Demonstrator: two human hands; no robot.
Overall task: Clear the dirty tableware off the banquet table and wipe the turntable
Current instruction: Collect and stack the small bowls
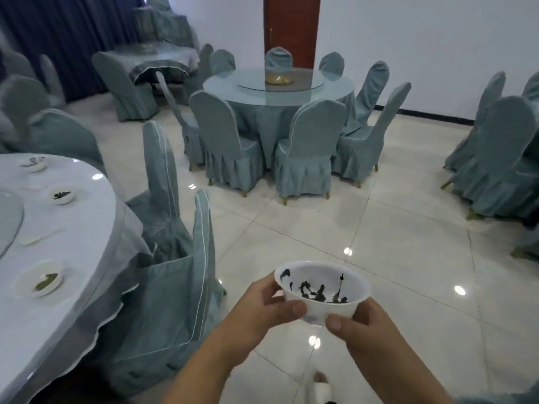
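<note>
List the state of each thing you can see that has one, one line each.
Held bowl: off the table, dirty with dark residue, tilted toward the camera.
Left hand: gripping the bowl's left side.
Right hand: gripping the bowl's right side.
Three small dishes: on the banquet table, uncleared, leftovers inside.
Near chairs: covered, beside the table.

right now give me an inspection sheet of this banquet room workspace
surface: banquet table at left under a pale cloth; edge of its turntable shows
job's things: white bowl with dark residue, held over the floor; three dirty small dishes on the table
clutter: nothing seen
grippers: left hand and right hand both grip the bowl, fingers on its wall
cables: nothing seen
surroundings: covered chairs, second round table, tiled floor
</note>
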